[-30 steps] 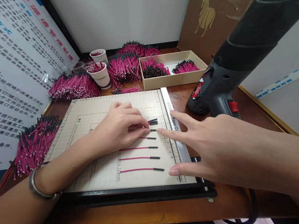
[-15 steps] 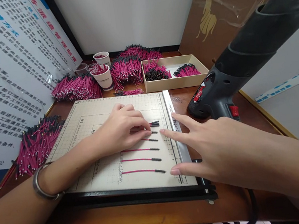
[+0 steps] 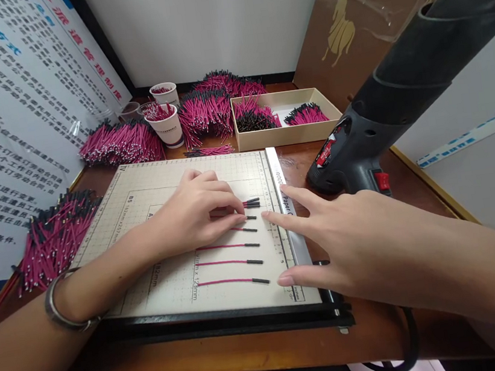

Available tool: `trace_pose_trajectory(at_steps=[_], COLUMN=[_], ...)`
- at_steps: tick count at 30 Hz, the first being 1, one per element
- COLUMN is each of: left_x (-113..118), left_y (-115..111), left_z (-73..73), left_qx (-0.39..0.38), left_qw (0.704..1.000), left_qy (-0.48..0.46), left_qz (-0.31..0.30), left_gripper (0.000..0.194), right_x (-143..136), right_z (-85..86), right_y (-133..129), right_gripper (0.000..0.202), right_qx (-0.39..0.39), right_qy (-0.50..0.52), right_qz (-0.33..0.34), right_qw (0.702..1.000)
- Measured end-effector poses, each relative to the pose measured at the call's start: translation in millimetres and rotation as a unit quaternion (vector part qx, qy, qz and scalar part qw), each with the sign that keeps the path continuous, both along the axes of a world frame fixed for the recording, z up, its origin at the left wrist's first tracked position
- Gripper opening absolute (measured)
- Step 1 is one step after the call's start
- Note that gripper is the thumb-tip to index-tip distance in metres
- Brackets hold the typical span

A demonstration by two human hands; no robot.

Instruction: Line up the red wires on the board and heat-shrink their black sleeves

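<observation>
Lying wires [image 3: 234, 262]: four in a row, black ends toward the right edge of the paper cutter [image 3: 173, 174].
Right hand [image 3: 353, 226]: fingers spread apart over that edge.
Left hand [image 3: 207, 206]: thumb and fingertip pinched on another wire [image 3: 251, 217], mid-cutter.
Box [image 3: 291, 136]: by the far edge of the desk [image 3: 206, 356].

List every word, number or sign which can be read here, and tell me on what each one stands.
"WOOD" and "Paper C", partly covered by fingers: metal strip of the paper cutter.
"B5", "mm": cutter board; other sizes and most scale numbers are blurred or covered.
"派遣管理制度" in red, "管理" in blue: poster on the left; its black text is mostly too blurred.
Too small to read: front paper cup, red label on the heat gun.
</observation>
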State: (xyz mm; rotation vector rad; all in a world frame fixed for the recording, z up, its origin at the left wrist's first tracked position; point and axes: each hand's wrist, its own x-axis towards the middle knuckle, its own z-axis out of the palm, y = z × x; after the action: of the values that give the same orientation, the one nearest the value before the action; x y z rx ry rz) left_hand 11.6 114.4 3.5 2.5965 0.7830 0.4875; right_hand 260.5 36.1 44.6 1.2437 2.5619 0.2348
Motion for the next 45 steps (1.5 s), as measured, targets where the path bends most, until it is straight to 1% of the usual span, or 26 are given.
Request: trace_pose_trajectory(at_steps=[5,11,23,36,41,45], left_x=[-0.2,0.0,-0.9,-0.9,-1.1,-2.4], left_y=[0.2,0.6,1.7,1.8,1.2,1.9], left_z=[0.9,0.5,-1.7,-1.0,-1.7,-2.2], left_qx=[-0.002,0.001,0.007,-0.007,-0.020,-0.008], left_qw=[1.000,1.000,1.000,1.000,1.000,1.000], left_qy=[0.010,0.015,0.009,0.010,0.007,-0.007], left_qz=[0.002,0.009,0.000,0.005,0.003,0.006], left_gripper=[0.017,0.019,0.019,0.018,0.020,0.022], right_x=[1.7,1.5,2.2,0.9,-1.7,-4.8], right_z=[-1.2,-0.2,-2.6,-2.3,3.7,13.0], right_y=[-0.9,-3.5,-5.6,-3.3,-0.6,4.6], right_gripper=[0.079,0.078,0.076,0.077,0.076,0.075], right_qx=[0.010,0.012,0.044,0.028,-0.003,-0.041], right_qy=[0.013,0.006,0.006,0.015,0.006,0.010], right_qz=[0.013,0.018,0.029,0.024,0.008,-0.025], right_qw=[1.000,1.000,0.999,0.999,1.000,0.999])
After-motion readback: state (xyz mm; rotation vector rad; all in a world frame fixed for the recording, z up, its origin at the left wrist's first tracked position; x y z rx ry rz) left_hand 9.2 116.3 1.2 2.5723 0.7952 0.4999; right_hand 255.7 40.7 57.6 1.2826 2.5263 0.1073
